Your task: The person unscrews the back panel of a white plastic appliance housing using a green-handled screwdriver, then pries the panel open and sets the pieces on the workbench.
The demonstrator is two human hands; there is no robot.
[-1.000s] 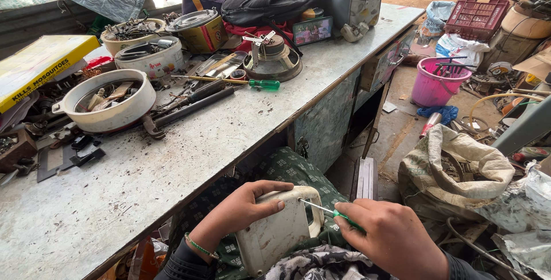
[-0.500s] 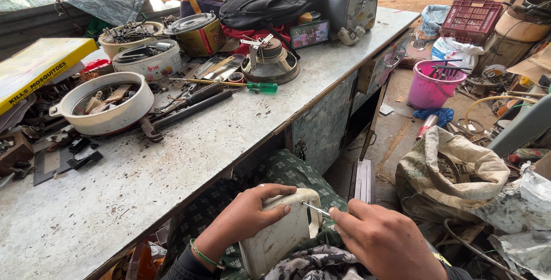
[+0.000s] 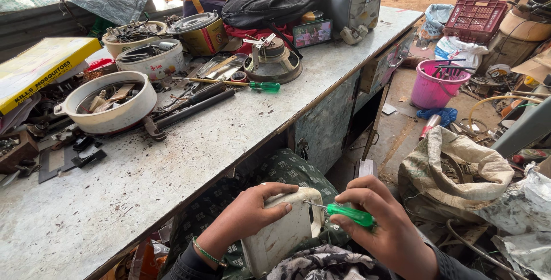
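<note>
Clamped over the top of a cream plastic appliance casing (image 3: 281, 231), the left hand (image 3: 252, 214) has its grip closed on it, fingers wrapped across the upper face while the casing rests on the person's lap, below the near edge of the tabletop (image 3: 172, 171). Right of the casing, the right hand (image 3: 379, 228) has its grip closed on a green-handled screwdriver (image 3: 344, 213), whose thin shaft runs left to the casing's top right corner.

Slipping looks like the main risk: the tip sits close to the left hand's fingertips, so a hard push off the screw or seam could drive it into them. The casing is only propped on cloth (image 3: 321, 263), so I judge it could rock or slide off the lap under sideways force.

Left of the casing, the tabletop's metal edge runs close by the left forearm, leaving little elbow room there. Above the casing the cabinet front (image 3: 321, 128) closes that side. Right of the casing lies a slumped sack (image 3: 453, 171) and scrap, with a pink bucket (image 3: 433, 85) farther off; open room lies mainly toward the person's own body.
</note>
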